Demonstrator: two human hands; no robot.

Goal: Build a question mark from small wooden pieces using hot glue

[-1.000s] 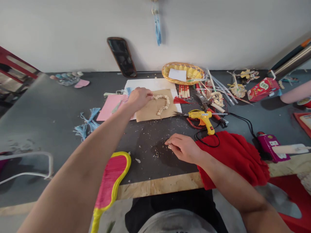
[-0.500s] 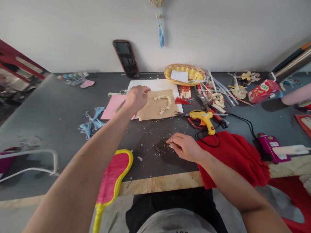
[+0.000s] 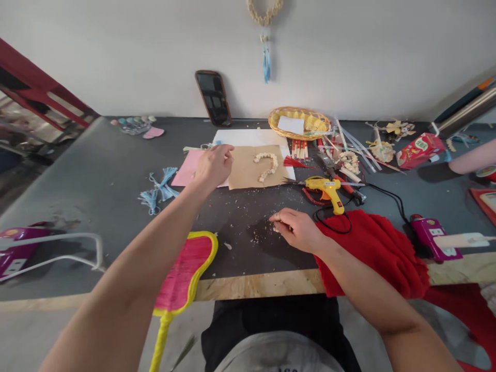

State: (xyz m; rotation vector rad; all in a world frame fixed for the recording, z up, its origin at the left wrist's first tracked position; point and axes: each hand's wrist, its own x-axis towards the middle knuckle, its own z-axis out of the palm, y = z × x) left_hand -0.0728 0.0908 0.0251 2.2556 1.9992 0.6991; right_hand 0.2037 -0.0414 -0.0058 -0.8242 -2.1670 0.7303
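Note:
My left hand point(image 3: 215, 164) is over the pink paper point(image 3: 186, 169) and the left edge of the brown sheet point(image 3: 244, 164); its fingers are bent together, and whatever they hold is hidden. On the brown sheet lies a curved row of small cream pieces point(image 3: 274, 164). My right hand point(image 3: 296, 228) is low over the dark table near its front, fingers pinched, with a small pale bit showing at the fingertips that I cannot make out. Pale crumbs are scattered on the table left of it. A yellow glue gun point(image 3: 327, 190) lies beyond my right hand.
A red cloth point(image 3: 372, 253) lies under my right forearm. Behind are a wicker basket point(image 3: 315, 129), sticks, pliers and a leaning phone point(image 3: 214, 98). A pink and yellow fan point(image 3: 180, 274) overhangs the front edge. Blue tassels point(image 3: 158, 188) lie left; a red carton point(image 3: 420, 150) stands right.
The view has shifted a little, showing more of the ring on the wall. My left hand has moved slightly left and nearer relative to the papers. My right hand stays almost in place, still pinched.

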